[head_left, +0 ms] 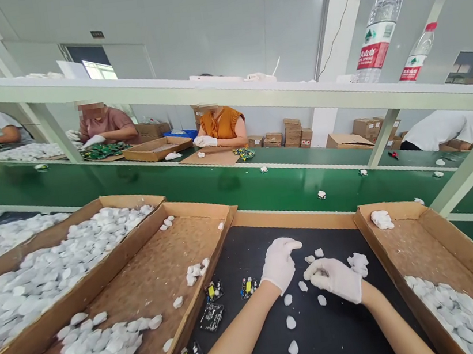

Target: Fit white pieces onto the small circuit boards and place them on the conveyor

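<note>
Both my hands wear white gloves and hover over a black mat (pixel 327 333) in front of me. My left hand (pixel 279 263) is curled with its fingers bent down, above small white plastic pieces (pixel 290 322) scattered on the mat. My right hand (pixel 334 278) is closed in a loose fist around a small white piece that barely shows. Small circuit boards (pixel 213 291) with yellow parts lie on the mat to the left of my hands.
Cardboard trays of white pieces stand left (pixel 110 344) and right (pixel 463 309). A green conveyor belt (pixel 229 186) runs across behind them. Three people in gloves work on its far side. Two water bottles (pixel 382 24) stand on the overhead shelf.
</note>
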{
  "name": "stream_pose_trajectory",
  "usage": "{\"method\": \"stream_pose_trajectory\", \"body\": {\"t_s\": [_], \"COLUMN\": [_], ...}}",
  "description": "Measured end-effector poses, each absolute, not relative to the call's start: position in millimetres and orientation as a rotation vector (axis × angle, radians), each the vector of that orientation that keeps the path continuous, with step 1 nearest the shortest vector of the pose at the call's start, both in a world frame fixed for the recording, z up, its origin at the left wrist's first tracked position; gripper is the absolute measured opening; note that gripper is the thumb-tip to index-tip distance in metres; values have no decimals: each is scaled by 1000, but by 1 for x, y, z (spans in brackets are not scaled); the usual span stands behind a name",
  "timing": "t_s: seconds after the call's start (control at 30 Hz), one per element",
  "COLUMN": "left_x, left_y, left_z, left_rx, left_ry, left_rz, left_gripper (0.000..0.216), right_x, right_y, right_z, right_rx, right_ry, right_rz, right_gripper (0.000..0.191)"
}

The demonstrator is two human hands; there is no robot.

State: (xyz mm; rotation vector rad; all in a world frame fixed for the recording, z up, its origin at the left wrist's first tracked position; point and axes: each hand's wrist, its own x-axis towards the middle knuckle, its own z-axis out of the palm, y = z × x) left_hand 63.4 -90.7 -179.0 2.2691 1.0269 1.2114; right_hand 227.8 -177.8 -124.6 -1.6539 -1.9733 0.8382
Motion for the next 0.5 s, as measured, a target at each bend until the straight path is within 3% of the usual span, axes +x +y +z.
{"method": "stream_pose_trajectory", "body": {"t_s": [0.17, 0.33, 0.5], "left_x": [62, 65, 68], "left_y": [-92, -96, -105], "left_z": [-178, -173, -165], "left_rx": [2283, 2374, 2506], "left_ry": [1042, 1027, 860], "left_rz": [1166, 1077, 869], "left_gripper": [57, 48, 51], "right_x": [240, 235, 234], "right_y": [-189, -184, -178], "right_z": [-114, -125, -133], "right_rx": [-1716, -1781, -1794], "right_ry": [-2039, -1967, -1943], "right_rz": [998, 942, 820], "right_gripper": [30, 6, 15]}}
